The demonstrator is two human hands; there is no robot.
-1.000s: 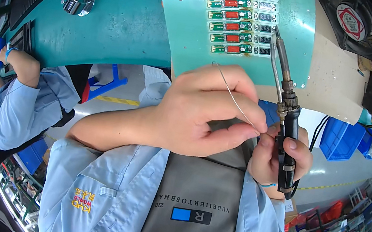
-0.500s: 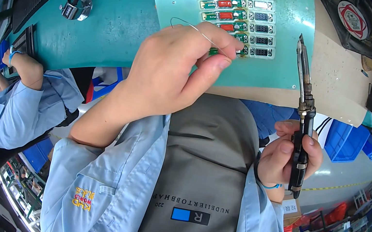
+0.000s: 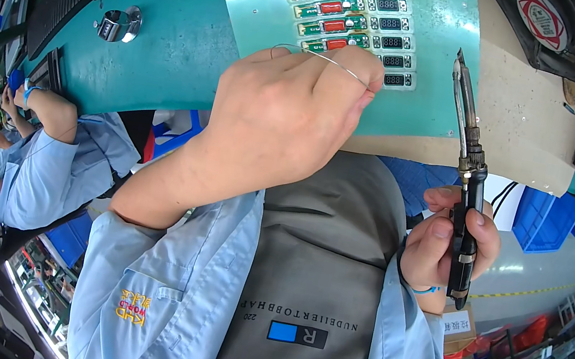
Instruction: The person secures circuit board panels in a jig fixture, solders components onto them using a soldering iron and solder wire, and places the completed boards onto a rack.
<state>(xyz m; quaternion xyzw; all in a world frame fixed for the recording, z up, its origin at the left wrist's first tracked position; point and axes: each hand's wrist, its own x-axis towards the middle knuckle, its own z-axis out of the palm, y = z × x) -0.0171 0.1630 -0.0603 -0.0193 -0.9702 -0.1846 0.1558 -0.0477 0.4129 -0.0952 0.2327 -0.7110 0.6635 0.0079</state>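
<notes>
My left hand [image 3: 279,113] is closed with its back up, pinching a thin bent solder wire [image 3: 336,63] that loops back over the knuckles. Its fingertips are over the nearest of several small green circuit boards with red parts [image 3: 330,7], hiding their near ends. Black digit displays [image 3: 389,24] line the boards' right side. Off to the right, my right hand [image 3: 433,242] grips the black handle of a soldering iron [image 3: 473,192]. Its metal tip points away from me, beside the green panel's right edge and apart from the boards.
The boards lie on a light green panel [image 3: 424,115] on the bench. A metal tally counter [image 3: 117,23] stands at left, a black fan [image 3: 551,33] at far right. Blue bins [image 3: 543,218] stand beyond my right hand. Another person in a blue jacket [image 3: 46,166] sits at left.
My left hand has turned more palm-down, its fingers curling over the nearest boards and covering more of them. The view has shifted slightly. My right hand and the soldering iron stay almost still.
</notes>
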